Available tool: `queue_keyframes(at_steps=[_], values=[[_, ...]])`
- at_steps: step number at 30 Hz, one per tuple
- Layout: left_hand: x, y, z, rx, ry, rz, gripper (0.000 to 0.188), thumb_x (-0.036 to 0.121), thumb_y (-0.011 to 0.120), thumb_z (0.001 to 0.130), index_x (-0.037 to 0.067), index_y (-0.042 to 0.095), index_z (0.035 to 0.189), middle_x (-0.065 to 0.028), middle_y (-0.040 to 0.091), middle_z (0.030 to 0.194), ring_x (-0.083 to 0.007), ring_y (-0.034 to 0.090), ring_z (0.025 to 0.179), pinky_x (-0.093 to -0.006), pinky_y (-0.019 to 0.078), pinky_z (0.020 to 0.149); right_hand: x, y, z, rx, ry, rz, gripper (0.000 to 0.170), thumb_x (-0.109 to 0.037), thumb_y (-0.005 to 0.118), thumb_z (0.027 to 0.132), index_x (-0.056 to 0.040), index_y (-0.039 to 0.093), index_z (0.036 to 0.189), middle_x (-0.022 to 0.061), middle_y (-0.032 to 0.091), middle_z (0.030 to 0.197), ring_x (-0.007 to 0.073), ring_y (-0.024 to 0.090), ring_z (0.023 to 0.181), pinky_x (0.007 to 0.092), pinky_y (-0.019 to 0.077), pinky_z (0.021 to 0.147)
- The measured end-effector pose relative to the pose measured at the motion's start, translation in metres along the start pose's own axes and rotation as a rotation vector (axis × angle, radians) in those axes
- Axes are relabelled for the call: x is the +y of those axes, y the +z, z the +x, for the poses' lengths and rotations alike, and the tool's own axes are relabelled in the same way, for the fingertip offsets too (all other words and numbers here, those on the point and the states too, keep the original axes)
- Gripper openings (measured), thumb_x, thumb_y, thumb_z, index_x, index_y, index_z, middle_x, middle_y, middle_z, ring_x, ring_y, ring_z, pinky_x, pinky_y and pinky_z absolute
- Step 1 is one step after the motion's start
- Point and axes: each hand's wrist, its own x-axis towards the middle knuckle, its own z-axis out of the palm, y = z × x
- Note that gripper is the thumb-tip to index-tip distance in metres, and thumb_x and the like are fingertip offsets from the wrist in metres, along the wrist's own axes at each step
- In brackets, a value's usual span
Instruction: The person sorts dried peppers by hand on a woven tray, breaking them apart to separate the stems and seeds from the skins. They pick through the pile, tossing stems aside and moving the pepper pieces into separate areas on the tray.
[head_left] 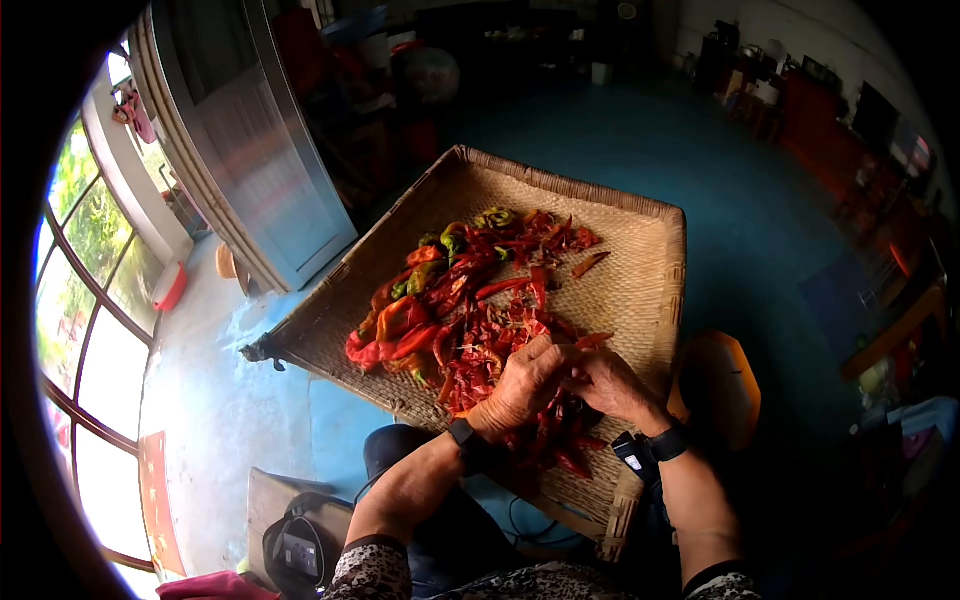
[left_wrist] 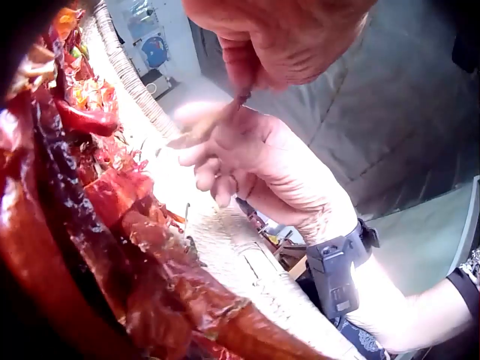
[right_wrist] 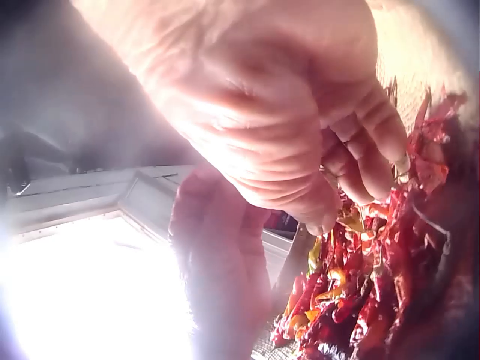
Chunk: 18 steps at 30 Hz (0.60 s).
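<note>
Both hands meet over a heap of red chili peppers (head_left: pixel 480 330) in a woven basket tray (head_left: pixel 640 240). Curled fingers of my left hand (head_left: pixel 525 380) pinch the dark end of a slim, washed-out chili pepper (left_wrist: pixel 202 131). Against that pepper lie the curled fingers of my right hand (head_left: pixel 615 385), seen with its wristband in the left wrist view. From the right wrist, the right hand (right_wrist: pixel 300 127) is bent over the heap, with the left hand (right_wrist: pixel 221 262) blurred behind it. Glare hides part of the fingertips there.
Larger red and green peppers (head_left: pixel 405 315) lie at the tray's left side, darker dried ones nearer the hands. A black bag (head_left: pixel 300 545) sits below on the left. An orange-rimmed container (head_left: pixel 740 390) stands right of the tray, and a door (head_left: pixel 250 130) is beyond.
</note>
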Motion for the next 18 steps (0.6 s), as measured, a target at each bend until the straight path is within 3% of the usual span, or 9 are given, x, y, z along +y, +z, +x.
queue_keyframes(at_steps=[2,4,7,8,10,12,14,16,18], values=[[-0.006,-0.002,-0.002,0.019,0.025,0.023,0.028,-0.006,0.062,0.080,0.002,0.059,0.106,-0.0142,0.059,0.104,-0.0283,0.063,0.088,-0.0348,0.0533,0.071,0.002,0.007,0.004,-0.052,0.007,-0.041,0.019,-0.015,0.063,0.084,-0.0029,0.058,0.098,0.0177,0.063,0.079,0.0362,0.062,0.074,0.0423,0.0486,0.065],[0.000,-0.005,0.003,0.037,0.053,0.044,0.030,-0.005,0.062,0.082,0.002,0.058,0.110,-0.0148,0.059,0.107,-0.0270,0.063,0.089,-0.0338,0.0535,0.071,0.005,0.013,0.006,0.076,-0.102,-0.001,0.016,-0.013,0.061,0.085,-0.0031,0.059,0.097,0.0197,0.062,0.078,0.0381,0.061,0.075,0.0438,0.0481,0.065],[0.009,-0.004,0.006,0.162,-0.153,0.071,0.041,0.003,0.064,0.085,0.004,0.051,0.124,-0.0171,0.054,0.116,-0.0267,0.062,0.091,-0.0350,0.0541,0.073,0.006,0.000,0.004,0.232,-0.013,0.025,0.012,-0.011,0.058,0.087,-0.0027,0.059,0.095,0.0223,0.062,0.079,0.0400,0.061,0.072,0.0441,0.0476,0.061],[0.006,-0.005,0.004,0.164,-0.154,0.072,0.041,0.003,0.064,0.085,0.004,0.051,0.124,-0.0171,0.054,0.116,-0.0267,0.062,0.091,-0.0350,0.0541,0.073,0.004,-0.012,-0.001,0.243,0.073,-0.027,0.012,-0.013,0.057,0.088,-0.0027,0.060,0.095,0.0207,0.063,0.077,0.0346,0.063,0.066,0.0405,0.0471,0.058],[-0.001,-0.006,0.001,-0.014,-0.266,0.201,0.038,0.008,0.064,0.086,0.003,0.053,0.122,-0.0154,0.055,0.114,-0.0295,0.059,0.096,-0.0384,0.0529,0.078,0.023,-0.025,-0.004,0.447,0.065,0.052,0.014,-0.016,0.058,0.090,-0.0015,0.059,0.091,0.0153,0.061,0.071,0.0245,0.060,0.060,0.0356,0.0456,0.055],[-0.015,0.000,-0.009,-0.132,-0.216,0.338,0.038,0.014,0.066,0.084,0.005,0.055,0.119,-0.0133,0.055,0.113,-0.0302,0.056,0.100,-0.0394,0.0507,0.082,0.035,-0.048,-0.012,0.587,0.092,0.155,0.018,-0.018,0.057,0.092,-0.0003,0.057,0.088,0.0100,0.056,0.066,0.0176,0.053,0.059,0.0325,0.0438,0.054],[-0.031,0.014,-0.023,-0.262,-0.036,0.495,0.041,0.017,0.067,0.080,0.007,0.056,0.118,-0.0120,0.056,0.111,-0.0296,0.053,0.103,-0.0384,0.0491,0.084,0.054,-0.067,-0.023,0.745,0.150,0.014,0.019,-0.018,0.056,0.093,0.0003,0.055,0.087,0.0086,0.052,0.065,0.0167,0.049,0.059,0.0322,0.0436,0.056],[-0.032,0.021,-0.026,-0.251,-0.027,0.508,0.036,0.018,0.066,0.078,0.008,0.058,0.112,-0.0099,0.056,0.105,-0.0278,0.052,0.102,-0.0369,0.0492,0.081,0.058,-0.082,-0.036,0.879,0.263,-0.237,0.014,-0.015,0.055,0.093,-0.0013,0.055,0.090,0.0138,0.061,0.072,0.0299,0.060,0.065,0.0379,0.0457,0.059],[-0.032,0.021,-0.028,-0.471,-0.113,0.563,0.026,0.017,0.062,0.081,0.008,0.058,0.104,-0.0083,0.055,0.099,-0.0279,0.053,0.099,-0.0383,0.0492,0.077,0.058,-0.093,-0.048,0.896,0.429,-0.374,0.013,-0.015,0.057,0.091,-0.0023,0.056,0.091,0.0163,0.065,0.080,0.0365,0.063,0.074,0.0423,0.0468,0.062]])
